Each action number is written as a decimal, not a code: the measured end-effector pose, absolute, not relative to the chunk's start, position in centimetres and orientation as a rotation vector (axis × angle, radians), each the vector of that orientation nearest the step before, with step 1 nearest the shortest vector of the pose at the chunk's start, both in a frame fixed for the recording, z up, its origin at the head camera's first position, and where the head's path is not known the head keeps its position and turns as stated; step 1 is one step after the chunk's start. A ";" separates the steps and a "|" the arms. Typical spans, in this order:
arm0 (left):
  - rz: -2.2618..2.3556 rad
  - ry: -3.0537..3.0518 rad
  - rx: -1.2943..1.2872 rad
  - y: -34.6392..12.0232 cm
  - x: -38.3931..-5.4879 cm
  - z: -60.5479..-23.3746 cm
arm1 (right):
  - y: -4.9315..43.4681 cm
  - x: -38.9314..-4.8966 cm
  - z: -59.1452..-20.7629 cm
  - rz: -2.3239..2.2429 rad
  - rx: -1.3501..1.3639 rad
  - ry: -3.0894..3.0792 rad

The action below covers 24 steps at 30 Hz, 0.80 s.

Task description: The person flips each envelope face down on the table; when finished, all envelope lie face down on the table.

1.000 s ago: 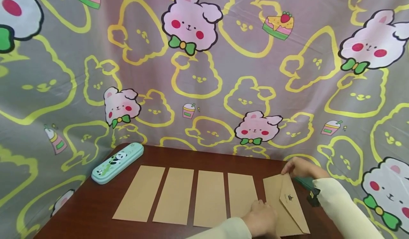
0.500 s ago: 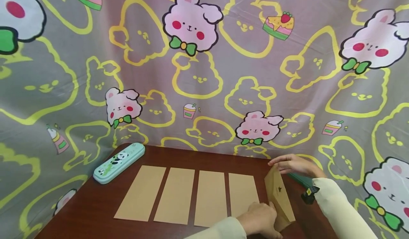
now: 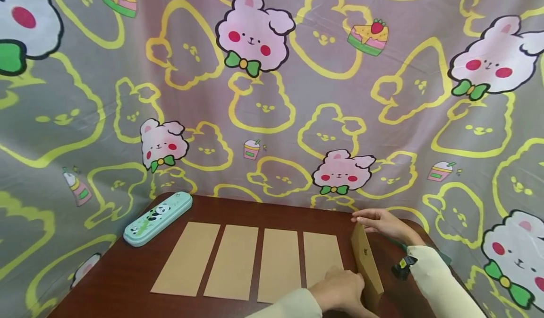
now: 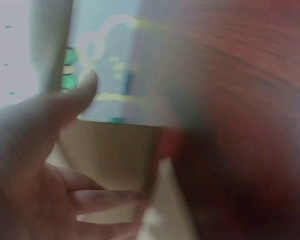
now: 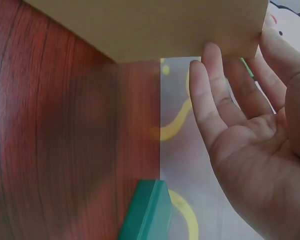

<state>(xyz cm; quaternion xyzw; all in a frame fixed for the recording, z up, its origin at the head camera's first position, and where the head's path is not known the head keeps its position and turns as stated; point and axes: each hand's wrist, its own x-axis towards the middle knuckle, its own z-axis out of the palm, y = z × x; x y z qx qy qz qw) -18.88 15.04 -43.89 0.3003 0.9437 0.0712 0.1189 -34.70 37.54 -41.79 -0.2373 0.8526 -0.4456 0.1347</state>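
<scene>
A brown kraft envelope (image 3: 366, 261) stands nearly upright on its long edge at the table's right, its small dark print showing. My right hand (image 3: 380, 224) holds its far upper corner; in the right wrist view the fingers (image 5: 205, 80) lie along one face, with the thumb at the edge. At the near end, my left hand (image 3: 340, 289) has the envelope between thumb and fingers. The blurred left wrist view shows that hand (image 4: 35, 145) beside a pale, pointed piece of paper (image 4: 165, 210).
Several flat brown envelopes (image 3: 278, 263) lie in a row left of the hands. A mint panda pencil case (image 3: 158, 219) sits at the back left. A green box (image 5: 152, 215) is near my right forearm. A cartoon-print curtain (image 3: 272, 96) hangs behind the dark red table (image 3: 123, 270).
The envelope has gone from lying with its flap side up to standing nearly on edge. My right hand has raised its far corner and moved left; my left hand stays at the near end.
</scene>
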 end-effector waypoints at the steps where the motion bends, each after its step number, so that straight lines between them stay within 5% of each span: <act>1: 0.269 2.746 0.854 14.4 -18.8 -43.4 | 37.3 -34.7 -41.9 -1.304 -0.687 2.458; 9: 0.813 2.814 0.711 13.7 -19.2 -39.8 | 37.7 -34.4 -41.9 -1.351 -0.696 2.421; 24: 0.814 2.976 0.730 17.6 -19.5 -40.2 | 38.9 -34.3 -42.0 -1.391 -0.713 2.345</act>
